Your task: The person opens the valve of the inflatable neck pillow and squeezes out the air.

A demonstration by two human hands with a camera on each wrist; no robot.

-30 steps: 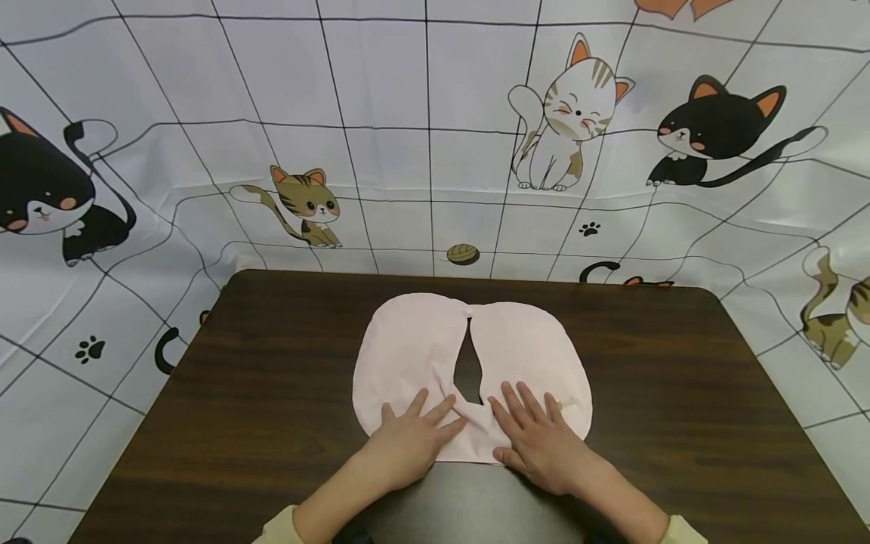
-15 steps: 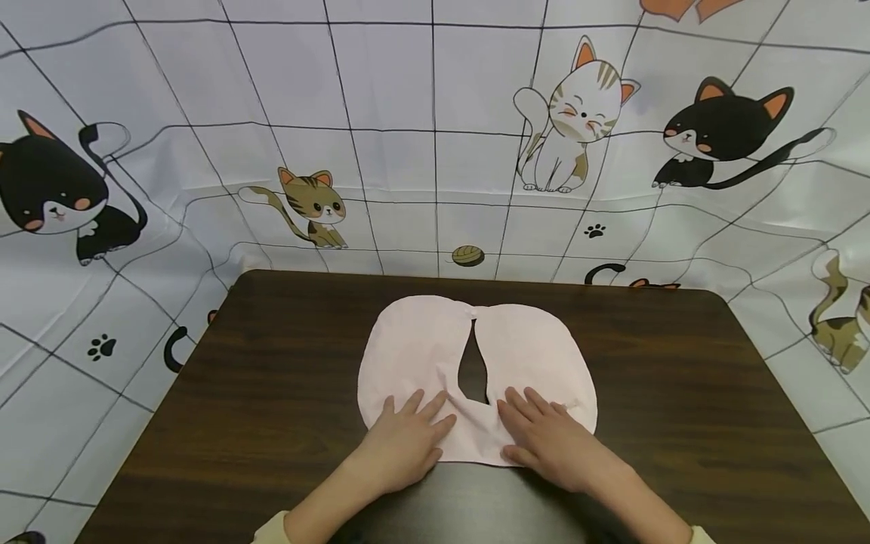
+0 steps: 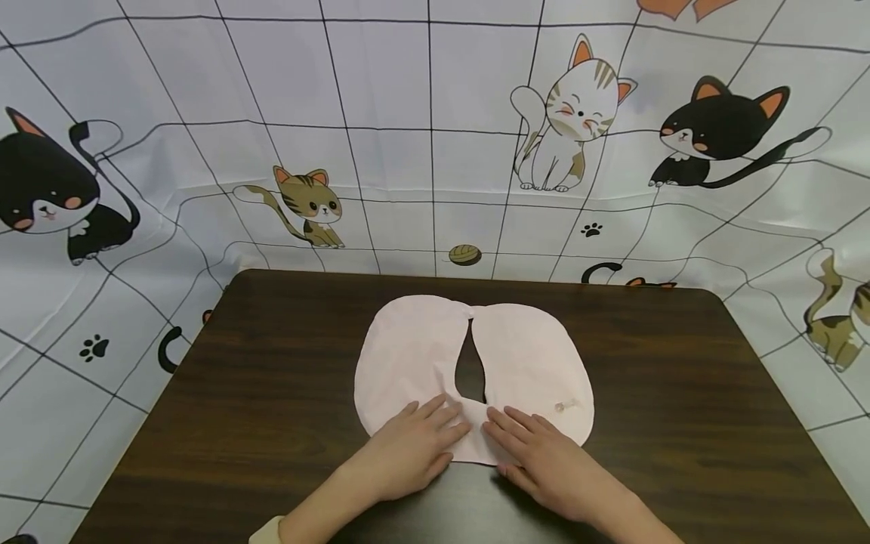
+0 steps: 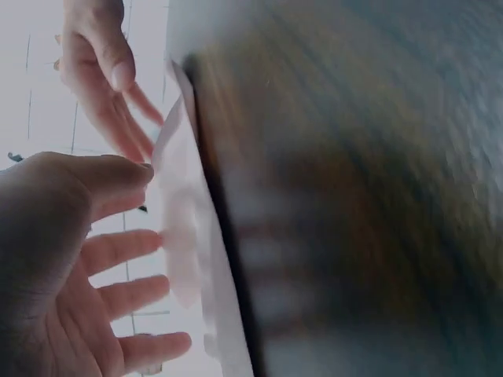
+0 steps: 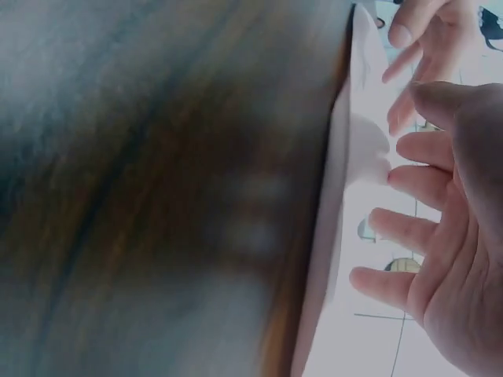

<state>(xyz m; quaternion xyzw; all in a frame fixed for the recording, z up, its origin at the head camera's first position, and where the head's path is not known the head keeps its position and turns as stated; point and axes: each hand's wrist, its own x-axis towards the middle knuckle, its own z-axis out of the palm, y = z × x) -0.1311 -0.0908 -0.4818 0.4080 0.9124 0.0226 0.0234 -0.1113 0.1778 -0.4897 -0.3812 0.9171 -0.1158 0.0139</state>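
Note:
A pale pink cloth bib [image 3: 408,340] lies flat on the table, its two rounded lobes meeting at the far side around a narrow neck opening. My left hand [image 3: 413,447] rests its spread fingertips on the near left part, just below the opening. On the near right part lie the extended fingers of my right hand [image 3: 544,457], angled inward toward the left. Small creases run in the cloth by the left fingertips. Both wrist views show straight fingers [image 4: 130,294] reaching to the thin cloth, and nothing is gripped. The palms hide part of the near edge.
The dark brown wooden table [image 3: 272,363] extends on all sides of the cloth. Behind it hangs a white curtain [image 3: 387,75] with a black grid and cartoon cats. A small pale fastener [image 3: 560,407] shows on the right lobe.
Both hands have slid closer together along the near part of the bib, and slightly toward me. The small fastener on the right lobe is now uncovered. The bib stays in place.

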